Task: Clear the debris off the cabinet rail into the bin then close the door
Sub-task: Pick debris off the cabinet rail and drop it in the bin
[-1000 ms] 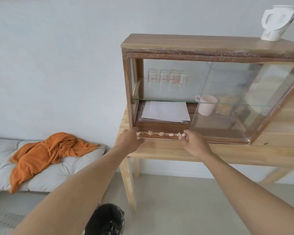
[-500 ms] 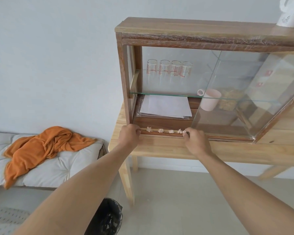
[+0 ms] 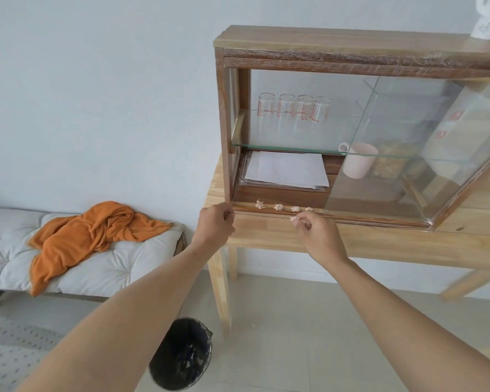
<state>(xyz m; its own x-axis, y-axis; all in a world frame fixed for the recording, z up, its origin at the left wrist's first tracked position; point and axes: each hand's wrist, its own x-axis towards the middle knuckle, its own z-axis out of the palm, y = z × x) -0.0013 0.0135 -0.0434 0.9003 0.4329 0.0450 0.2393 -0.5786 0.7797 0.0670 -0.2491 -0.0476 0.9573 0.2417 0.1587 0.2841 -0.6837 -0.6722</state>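
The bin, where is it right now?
In the head view, the black bin sits on the floor at bottom centre, beside the wooden table's leg, below the left hand.

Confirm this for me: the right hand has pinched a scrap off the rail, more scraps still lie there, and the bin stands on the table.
One detail is off. The head view shows the bin on the floor beside the table leg, not on it. The rest holds: the right hand pinches a scrap, and more scraps lie on the rail.

right hand (image 3: 318,232) pinching debris scrap (image 3: 294,219), left hand (image 3: 216,224) fisted at rail (image 3: 280,212)
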